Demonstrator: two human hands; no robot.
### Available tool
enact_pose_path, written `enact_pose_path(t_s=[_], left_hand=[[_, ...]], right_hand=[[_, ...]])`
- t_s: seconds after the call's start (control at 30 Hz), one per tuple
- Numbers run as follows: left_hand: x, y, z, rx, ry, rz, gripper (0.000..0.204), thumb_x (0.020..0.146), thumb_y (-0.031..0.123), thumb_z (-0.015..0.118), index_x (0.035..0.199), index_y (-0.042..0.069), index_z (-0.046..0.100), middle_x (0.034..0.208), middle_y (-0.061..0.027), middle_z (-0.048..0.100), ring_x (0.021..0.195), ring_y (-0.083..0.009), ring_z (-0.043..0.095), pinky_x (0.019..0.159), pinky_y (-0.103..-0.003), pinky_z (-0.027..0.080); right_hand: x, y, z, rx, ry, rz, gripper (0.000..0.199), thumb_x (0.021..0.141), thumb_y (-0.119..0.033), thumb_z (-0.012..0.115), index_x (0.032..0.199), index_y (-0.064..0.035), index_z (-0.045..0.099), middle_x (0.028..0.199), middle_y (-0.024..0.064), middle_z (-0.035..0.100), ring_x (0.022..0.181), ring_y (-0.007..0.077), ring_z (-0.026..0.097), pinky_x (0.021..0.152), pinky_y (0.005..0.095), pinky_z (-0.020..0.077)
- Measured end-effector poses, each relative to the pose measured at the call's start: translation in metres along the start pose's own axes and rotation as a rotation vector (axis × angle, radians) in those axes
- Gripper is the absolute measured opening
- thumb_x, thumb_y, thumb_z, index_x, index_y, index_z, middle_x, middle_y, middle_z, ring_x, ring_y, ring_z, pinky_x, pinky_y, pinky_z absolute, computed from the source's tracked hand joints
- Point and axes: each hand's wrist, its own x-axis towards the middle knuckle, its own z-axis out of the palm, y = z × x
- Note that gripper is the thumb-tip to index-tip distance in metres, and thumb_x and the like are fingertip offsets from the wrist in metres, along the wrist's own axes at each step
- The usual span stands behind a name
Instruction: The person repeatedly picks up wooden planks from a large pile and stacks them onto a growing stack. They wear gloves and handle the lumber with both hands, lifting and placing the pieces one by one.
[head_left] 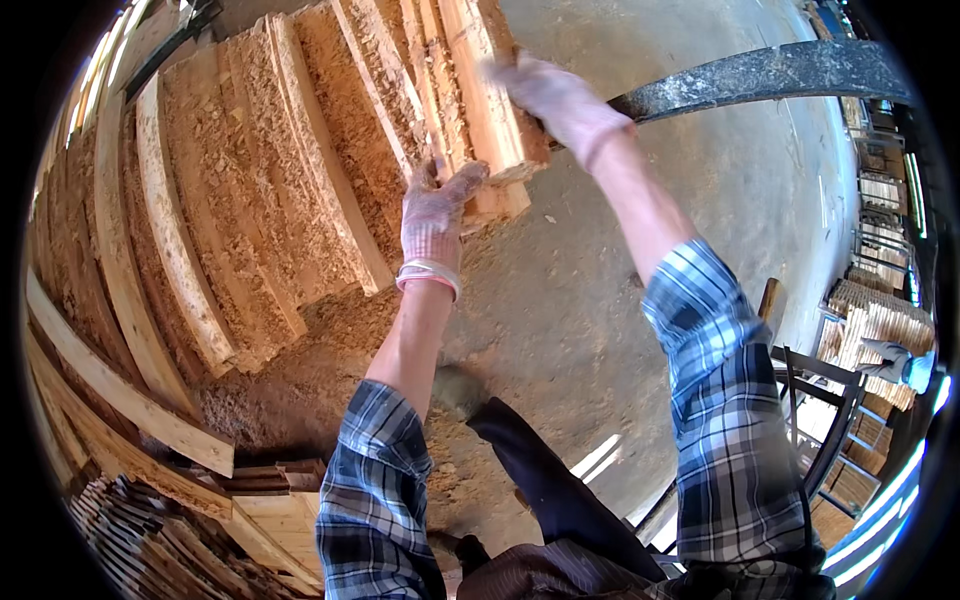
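Observation:
My left hand (432,215), in a pale, dusty work glove with a white band at the wrist, is closed on the near end of a narrow wooden board (440,95). Its thumb reaches right toward a thicker plank beside that board. My right hand (565,105), gloved too, lies across the right edge of this thick plank (490,100). Motion smears its fingers, so its grip is unclear. Both pieces rest on top of a wide stack of boards (240,180) strewn with sawdust and chips.
A dark curved metal bar (760,80) juts out right of the stack. Loose planks (140,380) lie at the left, above piled thin slats (130,530). A dark metal frame (820,400) stands at the right, near another person's gloved hand (885,360) on stacked wood. Sawdust covers the concrete floor (560,290).

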Motion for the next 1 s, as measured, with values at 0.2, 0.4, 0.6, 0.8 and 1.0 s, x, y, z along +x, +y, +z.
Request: enact_pose_path(t_s=[0.2,0.4,0.6,0.8,1.0], left_hand=[[-0.013,0.013,0.017,-0.148,-0.061,-0.093,0.042,0.085,0.015,0.068,0.122,-0.002,0.055,0.098,-0.0097,0.067,0.091,-0.0157,0.063,0.075,-0.028,0.054],[-0.066,0.002,-0.039,0.059,-0.042,-0.18,0.069,0.088,0.018,0.064,0.144,0.0,0.027,0.119,-0.0188,0.06,0.104,-0.0236,0.061,0.083,-0.031,0.054],[-0.136,-0.054,-0.094,-0.267,-0.06,-0.577,0.074,0.088,0.017,0.06,0.147,0.005,0.017,0.138,-0.0233,0.043,0.116,-0.0259,0.055,0.095,-0.035,0.05],[-0.077,-0.071,-0.085,0.01,-0.456,-0.145,0.08,0.085,0.027,0.065,0.145,-0.001,0.021,0.119,-0.0197,0.061,0.111,-0.0278,0.058,0.096,-0.037,0.047],[-0.13,-0.073,-0.081,-0.287,-0.417,-0.134,0.089,0.076,0.02,0.077,0.144,-0.002,0.024,0.11,-0.0201,0.065,0.096,-0.0279,0.065,0.083,-0.033,0.054]], right_hand=[[0.004,0.018,-0.023,-0.192,0.076,-0.057,0.077,0.068,-0.048,0.076,0.124,0.0009,0.055,0.12,0.0188,0.061,0.114,0.0284,0.056,0.097,0.0345,0.0436],[-0.108,0.008,-0.004,0.3,0.104,0.208,0.066,0.071,-0.049,0.072,0.114,-0.0007,0.06,0.124,0.023,0.055,0.116,0.0272,0.052,0.098,0.0362,0.0419],[-0.196,0.071,0.041,0.545,0.282,0.5,0.082,0.075,-0.054,0.068,0.133,-0.0001,0.048,0.141,0.0209,0.043,0.135,0.0312,0.034,0.114,0.039,0.0203],[-0.199,0.124,0.073,0.711,0.369,0.438,0.075,0.08,-0.046,0.069,0.135,-0.0011,0.046,0.141,0.012,0.045,0.132,0.0245,0.038,0.111,0.0344,0.0264],[-0.23,0.115,0.06,0.846,0.265,0.507,0.072,0.08,-0.041,0.07,0.134,0.0002,0.047,0.135,0.012,0.05,0.123,0.0227,0.046,0.105,0.0326,0.0343]])
